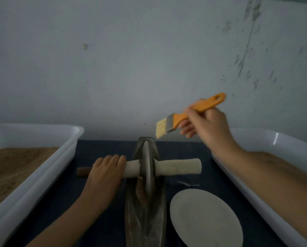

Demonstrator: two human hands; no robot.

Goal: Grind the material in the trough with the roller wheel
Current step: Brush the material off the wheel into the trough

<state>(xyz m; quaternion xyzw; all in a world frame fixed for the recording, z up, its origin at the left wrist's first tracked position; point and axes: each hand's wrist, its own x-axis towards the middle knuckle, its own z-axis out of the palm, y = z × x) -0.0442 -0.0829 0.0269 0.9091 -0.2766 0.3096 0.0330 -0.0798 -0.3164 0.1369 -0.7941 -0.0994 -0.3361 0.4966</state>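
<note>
Trough (145, 211): dark, long and narrow, runs near to far down the middle of the desk (103, 220), which has a dark blue top.
Material (140, 190): brown, a small heap inside the trough, just left of the wheel's near edge.
Wheel (148, 168): grey disc standing on edge in the trough, on a pale axle (177, 166) that crosses it left to right; the axle's far-left tip is dark brown.
Left hand (105, 172): fingers curled over the axle's left half, gripping it.
Right hand (207, 122): raised above the desk to the right of the trough, fingers and thumb clamped on the brush handle.
Brush (184, 115): orange handle with a hole at its end, metal band, pale bristles pointing down-left, just above the trough's far end.
Plate (205, 217): grey oval, lies on the desk right of the trough, near side.
Left tub (47, 175): white, holds brown powder.
Right tub (256, 189): white, partly hidden by the right forearm.
Writing: none readable.
</note>
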